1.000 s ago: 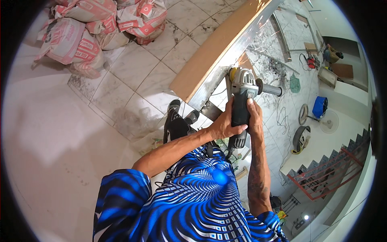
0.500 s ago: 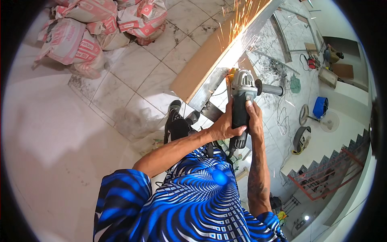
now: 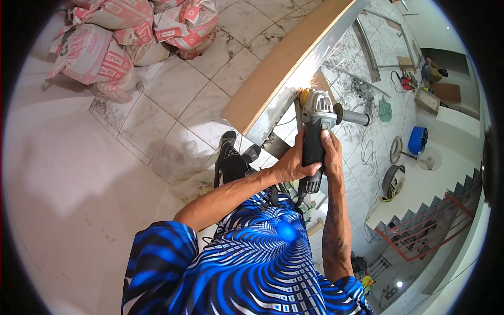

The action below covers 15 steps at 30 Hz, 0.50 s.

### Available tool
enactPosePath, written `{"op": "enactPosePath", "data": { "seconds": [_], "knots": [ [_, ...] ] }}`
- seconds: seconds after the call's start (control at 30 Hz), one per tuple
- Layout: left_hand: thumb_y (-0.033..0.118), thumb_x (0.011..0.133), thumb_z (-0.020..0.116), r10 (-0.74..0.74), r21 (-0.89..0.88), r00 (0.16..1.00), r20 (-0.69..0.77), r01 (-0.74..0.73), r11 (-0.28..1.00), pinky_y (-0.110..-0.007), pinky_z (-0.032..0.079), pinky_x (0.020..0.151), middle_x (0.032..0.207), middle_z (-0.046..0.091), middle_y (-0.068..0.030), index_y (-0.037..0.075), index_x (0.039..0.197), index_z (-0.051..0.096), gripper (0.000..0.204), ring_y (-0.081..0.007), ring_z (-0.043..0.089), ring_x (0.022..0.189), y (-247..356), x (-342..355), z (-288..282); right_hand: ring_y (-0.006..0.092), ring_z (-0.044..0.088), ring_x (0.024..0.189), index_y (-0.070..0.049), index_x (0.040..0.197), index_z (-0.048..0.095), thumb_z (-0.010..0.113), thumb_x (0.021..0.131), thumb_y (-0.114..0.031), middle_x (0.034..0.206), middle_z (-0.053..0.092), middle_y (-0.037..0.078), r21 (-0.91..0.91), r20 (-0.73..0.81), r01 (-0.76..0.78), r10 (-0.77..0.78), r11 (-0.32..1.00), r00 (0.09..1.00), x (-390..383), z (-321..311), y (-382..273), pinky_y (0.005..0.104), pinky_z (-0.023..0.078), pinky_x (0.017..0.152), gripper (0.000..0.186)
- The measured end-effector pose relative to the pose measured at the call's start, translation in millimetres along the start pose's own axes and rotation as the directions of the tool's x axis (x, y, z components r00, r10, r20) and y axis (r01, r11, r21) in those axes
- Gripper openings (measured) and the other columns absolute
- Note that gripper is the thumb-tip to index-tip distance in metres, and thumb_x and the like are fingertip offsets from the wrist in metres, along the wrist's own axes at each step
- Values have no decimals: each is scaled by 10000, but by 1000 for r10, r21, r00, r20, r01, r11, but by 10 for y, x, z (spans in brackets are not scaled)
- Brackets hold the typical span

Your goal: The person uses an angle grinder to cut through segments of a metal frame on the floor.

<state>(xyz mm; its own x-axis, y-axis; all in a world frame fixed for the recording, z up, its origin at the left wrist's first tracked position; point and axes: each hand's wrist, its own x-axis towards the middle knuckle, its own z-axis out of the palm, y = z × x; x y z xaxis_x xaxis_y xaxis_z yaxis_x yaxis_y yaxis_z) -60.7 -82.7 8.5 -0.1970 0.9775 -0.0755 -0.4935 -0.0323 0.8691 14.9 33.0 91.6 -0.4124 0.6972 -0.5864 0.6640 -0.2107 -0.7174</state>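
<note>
Both hands grip the black body of an angle grinder (image 3: 315, 134) with a grey head and a side handle sticking out to the right. My left hand (image 3: 292, 164) wraps the body from the left, its thumb across the grip. My right hand (image 3: 332, 152) holds the other side, thumb near the switch. The yellowish disc (image 3: 304, 96) meets the metal face of a long board-and-metal piece (image 3: 278, 111), where a bright glow and a few short sparks show. That piece slants from near my feet toward the far right, its brown panel side facing left.
Several red-and-white sacks (image 3: 113, 50) lie at the far left on the tiled floor (image 3: 184, 86). On the right are metal bars (image 3: 366, 50), a fan (image 3: 429, 158), a blue container (image 3: 418, 140) and a stair with red railing (image 3: 425, 236). Loose cables cross the floor.
The tall orange spark stream above the disc has shrunk to a small glow with short sparks. The grinder and both hands stay almost in place.
</note>
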Motion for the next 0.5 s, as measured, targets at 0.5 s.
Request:
{"op": "enactPosePath", "data": {
  "seconds": [0.5],
  "knots": [
    [390, 807, 705, -18, -23, 1000, 4, 19, 1000, -379, 333, 1104, 1406, 297, -306, -113, 1455, -143, 1180, -343, 362, 1327, 43, 2, 12, 165, 580, 906, 32, 1197, 596, 546, 935, -544, 1011, 646, 117, 40, -14, 18, -17, 999, 1000, 4, 32, -8, 304, 467, 809, 634]
  ]
}}
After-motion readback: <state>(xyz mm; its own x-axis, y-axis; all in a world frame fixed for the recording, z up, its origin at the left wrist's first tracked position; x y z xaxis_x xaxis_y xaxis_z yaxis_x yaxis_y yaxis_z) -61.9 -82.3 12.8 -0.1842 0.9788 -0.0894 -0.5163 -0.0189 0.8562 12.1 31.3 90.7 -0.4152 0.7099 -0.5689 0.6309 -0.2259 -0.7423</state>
